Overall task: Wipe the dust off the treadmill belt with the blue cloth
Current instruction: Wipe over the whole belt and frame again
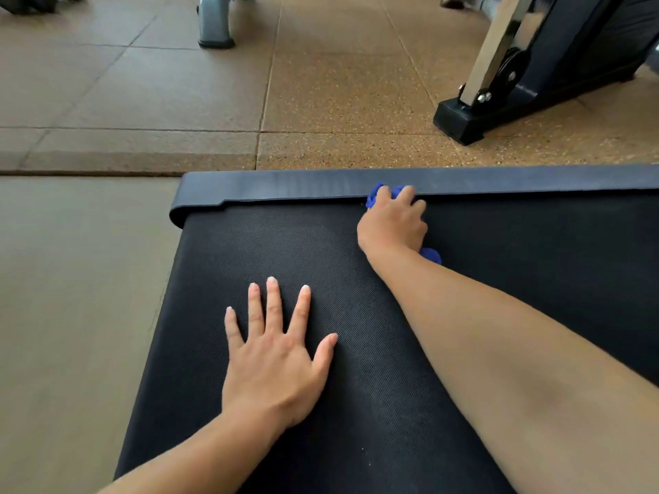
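Note:
The black textured treadmill belt [363, 404] fills the lower middle of the head view. A dark side rail [285, 185] runs along its far edge. My right hand [394, 222] is closed on the bunched blue cloth [375, 195], pressing it onto the belt right against the rail. Bits of cloth show beyond the fingers and under the wrist; the hand hides the rest. My left hand [274, 354] lies flat on the belt, fingers spread, holding nothing, nearer to me and to the left of the right hand.
Brown speckled rubber floor tiles [338, 101] lie beyond the rail, with smooth tan floor [71, 315] to the left. A black machine base [463, 121] with a chrome post stands at the far right. A grey metal foot [215, 26] stands at the top.

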{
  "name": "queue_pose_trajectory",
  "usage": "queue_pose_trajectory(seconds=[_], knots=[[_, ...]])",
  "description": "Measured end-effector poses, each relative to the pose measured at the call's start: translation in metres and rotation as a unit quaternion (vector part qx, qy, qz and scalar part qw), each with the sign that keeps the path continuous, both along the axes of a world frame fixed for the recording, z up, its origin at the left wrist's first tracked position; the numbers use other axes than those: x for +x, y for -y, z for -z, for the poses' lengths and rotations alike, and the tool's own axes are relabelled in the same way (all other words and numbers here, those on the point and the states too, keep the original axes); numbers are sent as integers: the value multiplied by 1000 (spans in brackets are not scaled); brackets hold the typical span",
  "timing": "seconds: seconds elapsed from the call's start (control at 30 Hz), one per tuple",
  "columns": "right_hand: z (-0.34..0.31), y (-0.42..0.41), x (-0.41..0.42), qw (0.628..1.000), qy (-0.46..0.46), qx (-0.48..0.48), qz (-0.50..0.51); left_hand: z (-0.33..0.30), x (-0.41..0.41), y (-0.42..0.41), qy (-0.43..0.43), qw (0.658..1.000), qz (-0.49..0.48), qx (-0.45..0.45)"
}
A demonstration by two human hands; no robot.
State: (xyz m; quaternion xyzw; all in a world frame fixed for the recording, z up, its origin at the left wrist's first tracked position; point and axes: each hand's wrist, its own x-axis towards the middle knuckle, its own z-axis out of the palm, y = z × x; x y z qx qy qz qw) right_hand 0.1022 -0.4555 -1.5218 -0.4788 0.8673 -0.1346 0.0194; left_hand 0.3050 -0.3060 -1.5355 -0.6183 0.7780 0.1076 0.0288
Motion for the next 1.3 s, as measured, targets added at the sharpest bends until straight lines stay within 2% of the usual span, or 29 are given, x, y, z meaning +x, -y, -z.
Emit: queue_pose_trajectory(seconds=[0.13,0.37,0.47,0.57,0.67,0.93,1.1,1.3], knots=[[0,2,5,1000,-16,9,3,9,2,-1,-20,1000,10,-19],[3,3,13,996,-13,-11,-82,19,4,2,-37,997,25,-60],[-1,-6,9,978,4,-8,-211,18,4,2,-30,998,21,-51],[5,-31,20,933,21,-26,-359,15,3,2,-25,999,17,-32],[9,-55,14,906,26,-53,-419,14,3,3,-8,1000,18,-24],[11,-150,-43,877,31,-109,-468,7,22,-3,-1,999,-13,-38],[7,-231,-60,827,20,-115,-551,-6,27,-1,37,999,16,13],[17,-207,-61,831,27,-140,-538,0,34,-8,37,999,-6,-10]])
